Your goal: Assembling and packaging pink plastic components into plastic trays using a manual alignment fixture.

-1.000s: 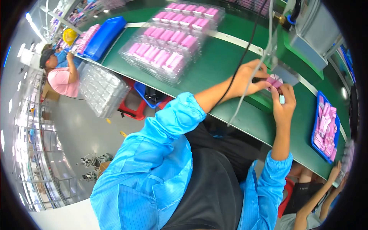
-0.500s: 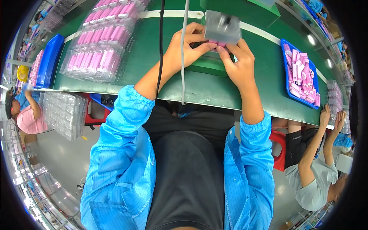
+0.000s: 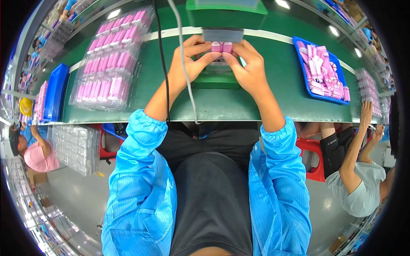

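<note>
Two small pink blocks [image 3: 221, 47] with pale trim sit side by side between my hands. My left hand [image 3: 191, 59] pinches them from the left with thumb and fingers closed. From the other side my right hand [image 3: 248, 64] grips them the same way, its thumb tip on their near face. Directly beyond the blocks is a grey block-like part [image 3: 223, 34] of a bench fixture. Its green base [image 3: 215, 79] shows below my hands. Some fingertips are hidden behind the blocks and the grey part.
Clear plastic trays [image 3: 104, 91] of pink pieces stand left on the green table [image 3: 149, 109]. A blue bin [image 3: 318, 91] heaped with pink-and-white pieces is on the right. A black cable [image 3: 162, 51] and a grey cable [image 3: 185, 68] hang by my left arm. A co-worker [image 3: 356, 179] sits at right.
The view has tilted and shifted, so the table sits lower. The grey part now appears edge-on, and the pink blocks show more plainly between my hands, which keep their grip.
</note>
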{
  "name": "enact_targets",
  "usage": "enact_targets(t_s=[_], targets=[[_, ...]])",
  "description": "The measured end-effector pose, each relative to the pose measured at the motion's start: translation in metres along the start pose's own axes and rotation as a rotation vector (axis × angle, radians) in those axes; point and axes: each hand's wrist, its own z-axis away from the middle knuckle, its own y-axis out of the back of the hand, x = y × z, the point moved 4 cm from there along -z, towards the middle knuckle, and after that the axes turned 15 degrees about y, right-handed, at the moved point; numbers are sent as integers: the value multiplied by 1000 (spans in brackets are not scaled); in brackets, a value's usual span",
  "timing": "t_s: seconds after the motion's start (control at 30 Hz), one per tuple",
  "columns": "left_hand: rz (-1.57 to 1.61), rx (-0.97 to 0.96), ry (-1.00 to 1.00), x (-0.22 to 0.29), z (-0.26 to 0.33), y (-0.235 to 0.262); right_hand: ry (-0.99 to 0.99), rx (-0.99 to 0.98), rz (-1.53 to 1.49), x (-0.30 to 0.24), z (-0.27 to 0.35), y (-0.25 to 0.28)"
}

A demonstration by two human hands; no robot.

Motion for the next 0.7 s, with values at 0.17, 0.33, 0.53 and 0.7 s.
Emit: enact_targets(t_s=[0.17, 0.33, 0.53, 0.7], targets=[[-514, -170, -11, 33, -10, 28, 68, 24, 91, 0, 2, 32], [-768, 100, 177, 34, -21, 158, -92, 230, 453, 21, 22, 142], [-1045, 236, 214, -46, -84, 289, -397, 374, 821, 60, 47, 255], [-1091, 131, 177, -112, -103, 309, -184, 303, 812, 15, 25, 220]])
